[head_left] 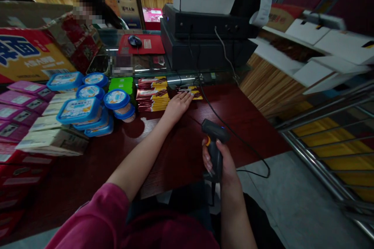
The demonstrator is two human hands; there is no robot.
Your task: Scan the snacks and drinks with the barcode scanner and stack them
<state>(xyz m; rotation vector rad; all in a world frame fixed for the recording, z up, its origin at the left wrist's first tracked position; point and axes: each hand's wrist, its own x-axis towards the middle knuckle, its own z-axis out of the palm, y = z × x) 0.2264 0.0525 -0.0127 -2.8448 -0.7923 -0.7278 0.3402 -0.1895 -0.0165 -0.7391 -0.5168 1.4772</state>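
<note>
My right hand is wrapped round the grip of a dark barcode scanner with an orange trigger. The scanner is held above the front of the reddish-brown table. Farther back, my left hand lies flat with its fingers stretched out over a yellow-and-brown chocolate bar, which it partly covers. Just left of that hand, chocolate bars in red-and-yellow wrappers are stacked in rows. Next to them are a green box and round blue-lidded tubs.
Rectangular blue-lidded tubs, pale boxes and purple boxes crowd the left side. A black cable loops across the right side. Behind stand a cash drawer and a mouse. A metal rack is at right; another person is beyond the counter.
</note>
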